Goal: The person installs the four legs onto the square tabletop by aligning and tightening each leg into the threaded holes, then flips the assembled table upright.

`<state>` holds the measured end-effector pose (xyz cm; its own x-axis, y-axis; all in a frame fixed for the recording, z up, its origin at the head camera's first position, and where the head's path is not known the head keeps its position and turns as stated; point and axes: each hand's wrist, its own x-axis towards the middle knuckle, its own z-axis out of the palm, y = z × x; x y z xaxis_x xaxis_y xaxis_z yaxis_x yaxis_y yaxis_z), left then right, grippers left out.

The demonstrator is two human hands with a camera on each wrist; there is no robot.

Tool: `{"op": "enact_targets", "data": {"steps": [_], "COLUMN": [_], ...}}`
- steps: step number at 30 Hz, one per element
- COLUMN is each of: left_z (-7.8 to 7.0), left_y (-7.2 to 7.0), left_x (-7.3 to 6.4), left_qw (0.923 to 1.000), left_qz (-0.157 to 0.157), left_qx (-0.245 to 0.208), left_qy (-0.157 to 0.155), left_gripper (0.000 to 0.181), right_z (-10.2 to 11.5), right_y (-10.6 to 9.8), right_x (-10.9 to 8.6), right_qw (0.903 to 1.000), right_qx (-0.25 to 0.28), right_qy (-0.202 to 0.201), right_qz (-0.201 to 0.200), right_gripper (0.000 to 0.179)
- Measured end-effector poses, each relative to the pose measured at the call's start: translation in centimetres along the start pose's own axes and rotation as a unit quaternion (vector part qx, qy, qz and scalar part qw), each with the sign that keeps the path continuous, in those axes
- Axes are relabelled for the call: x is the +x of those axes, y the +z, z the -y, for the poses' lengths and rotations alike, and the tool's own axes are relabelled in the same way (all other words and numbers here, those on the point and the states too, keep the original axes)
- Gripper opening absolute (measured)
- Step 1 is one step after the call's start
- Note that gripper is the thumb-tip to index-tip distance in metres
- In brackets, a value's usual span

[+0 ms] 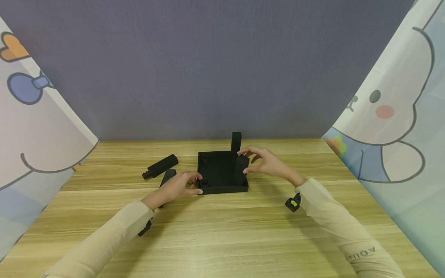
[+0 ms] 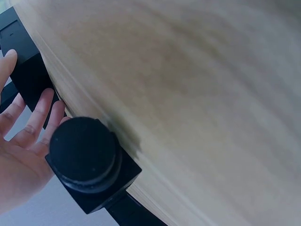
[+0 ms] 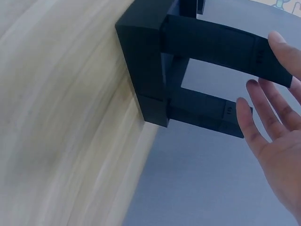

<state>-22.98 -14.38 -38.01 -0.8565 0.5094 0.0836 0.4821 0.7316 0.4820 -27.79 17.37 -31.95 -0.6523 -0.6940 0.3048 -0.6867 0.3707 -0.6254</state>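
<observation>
A black square tray-like base (image 1: 222, 189) lies on the table, with a round socket (image 1: 204, 182) at its near left corner. My left hand (image 1: 179, 185) holds that corner, thumb at the front wall and fingers along the left side. At the near right corner stands a black square leg (image 1: 240, 173). My right hand (image 1: 265, 162) grips its upper part between thumb and fingers; the other fingers spread beyond it in the right wrist view. A second leg (image 1: 236, 142) stands upright at the far right corner. The lower ends of both are hidden inside the base.
Two loose black legs lie left of the base: one farther back (image 1: 161, 166), the other (image 1: 168, 175) partly under my left hand and wrist. A round plug end (image 2: 84, 153) shows close up in the left wrist view. A grey panel (image 1: 208, 77) stands behind the table.
</observation>
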Motion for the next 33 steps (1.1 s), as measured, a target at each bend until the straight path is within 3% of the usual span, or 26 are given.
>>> {"op": "enact_targets", "data": {"steps": [7,11,17,26,33], "left_z": [0.0,0.0,0.0,0.0,-0.1], "left_y": [0.0,0.0,0.0,0.0,0.0], "left_x": [-0.1,-0.1,-0.1,-0.1,-0.1], "left_qw": [1.0000,1.0000,1.0000,1.0000,1.0000], "left_qz": [0.001,0.001,0.002,0.004,0.003], "left_qx": [0.002,0.002,0.004,-0.001,0.001], "left_qy": [-0.003,-0.002,-0.002,-0.007,-0.006], "left_gripper": [0.040,0.040,0.040,0.040,0.040], "right_z": [0.2,0.2,0.0,0.0,0.1], "right_y": [-0.8,-0.7,-0.1,1.2,1.2], "right_x": [0.2,0.3,0.1,-0.4,-0.4], "right_qw": [0.9991,0.9988,0.9998,0.9982,0.9982], "right_qx": [-0.005,-0.016,-0.010,0.007,0.012], "right_qy": [0.004,0.000,-0.011,0.008,-0.001], "right_qz": [0.043,0.047,0.012,-0.060,-0.059], "right_gripper": [0.051,0.047,0.044,0.042,0.049]}}
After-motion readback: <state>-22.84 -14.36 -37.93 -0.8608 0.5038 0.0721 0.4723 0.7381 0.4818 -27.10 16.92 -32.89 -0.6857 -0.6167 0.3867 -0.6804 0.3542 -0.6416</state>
